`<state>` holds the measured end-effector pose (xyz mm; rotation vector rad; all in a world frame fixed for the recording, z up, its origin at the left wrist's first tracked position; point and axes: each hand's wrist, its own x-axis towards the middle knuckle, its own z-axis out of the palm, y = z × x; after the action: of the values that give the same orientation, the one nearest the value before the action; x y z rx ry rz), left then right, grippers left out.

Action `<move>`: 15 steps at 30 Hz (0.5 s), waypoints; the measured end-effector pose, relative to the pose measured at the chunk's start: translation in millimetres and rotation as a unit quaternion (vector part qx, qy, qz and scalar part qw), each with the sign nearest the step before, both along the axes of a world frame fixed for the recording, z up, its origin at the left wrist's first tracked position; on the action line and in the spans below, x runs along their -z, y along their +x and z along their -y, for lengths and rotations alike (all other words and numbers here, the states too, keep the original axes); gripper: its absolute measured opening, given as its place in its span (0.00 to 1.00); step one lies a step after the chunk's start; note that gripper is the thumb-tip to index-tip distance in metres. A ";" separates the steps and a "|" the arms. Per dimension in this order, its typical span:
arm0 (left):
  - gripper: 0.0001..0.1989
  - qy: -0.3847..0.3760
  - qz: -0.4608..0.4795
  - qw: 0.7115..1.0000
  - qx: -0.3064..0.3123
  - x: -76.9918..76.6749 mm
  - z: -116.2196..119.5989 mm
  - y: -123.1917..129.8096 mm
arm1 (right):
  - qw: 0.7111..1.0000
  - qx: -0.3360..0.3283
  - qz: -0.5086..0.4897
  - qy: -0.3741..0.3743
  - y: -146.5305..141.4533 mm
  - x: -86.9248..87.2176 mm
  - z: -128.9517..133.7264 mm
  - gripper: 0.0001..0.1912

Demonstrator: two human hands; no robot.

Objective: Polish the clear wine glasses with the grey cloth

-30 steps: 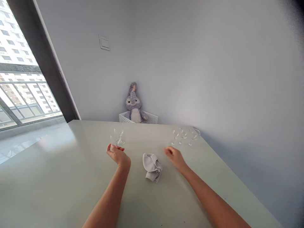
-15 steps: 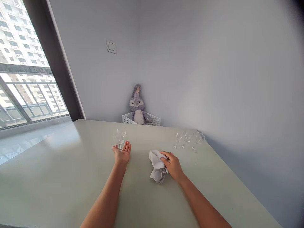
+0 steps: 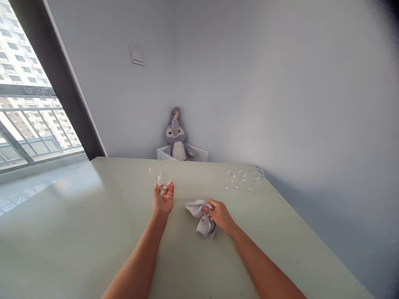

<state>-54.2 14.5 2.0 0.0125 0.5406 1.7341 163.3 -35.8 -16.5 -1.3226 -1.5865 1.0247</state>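
My left hand point(image 3: 163, 201), palm up, has its fingers around a clear stemmed glass point(image 3: 164, 185) at the centre-left of the table. Right behind it, faint outlines of more clear glass point(image 3: 156, 172) show. My right hand point(image 3: 218, 212) pinches a crumpled light grey cloth point(image 3: 206, 225), whose lower part hangs down close to the tabletop. Several small stemmed glasses point(image 3: 240, 177) stand together at the back right, beyond my right hand.
The pale table point(image 3: 187, 265) reaches back to a grey wall. Behind its far edge, a purple plush toy point(image 3: 178, 141) sits in a white perforated basket point(image 3: 200, 155). A window point(image 3: 28, 120) is at the left.
My left hand has closed around a glass. My right hand has gripped the cloth, which has shifted left and changed shape. The view has moved slightly.
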 end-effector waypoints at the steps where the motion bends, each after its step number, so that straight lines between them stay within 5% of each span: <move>1: 0.09 0.017 -0.017 0.999 0.022 -1.1 3.2 8.2 | 0.993 0.032 -0.098 -0.051 2.4 -0.6 -2.3 0.11; 4: 0.09 0.053 -0.054 0.993 0.087 -1.9 11.8 28.4 | 0.911 0.139 -0.339 -0.187 8.0 -2.4 -7.4 0.14; 9: 0.11 0.037 -0.070 0.987 0.140 3.3 15.9 37.1 | 0.806 0.273 -0.461 -0.253 6.4 -4.3 -12.6 0.13; 12: 0.10 0.034 -0.087 0.987 0.128 6.2 14.8 36.1 | 0.791 0.295 -0.477 -0.246 7.2 -8.5 -11.6 0.16; 15: 0.09 0.042 -0.122 0.984 0.123 9.6 15.2 39.4 | 0.824 0.250 -0.469 -0.198 15.1 -16.0 -6.3 0.20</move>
<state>-14.7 -0.7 -7.6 0.3425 0.6161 1.5207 178.4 -29.5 -0.5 -1.0989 -0.2667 1.3838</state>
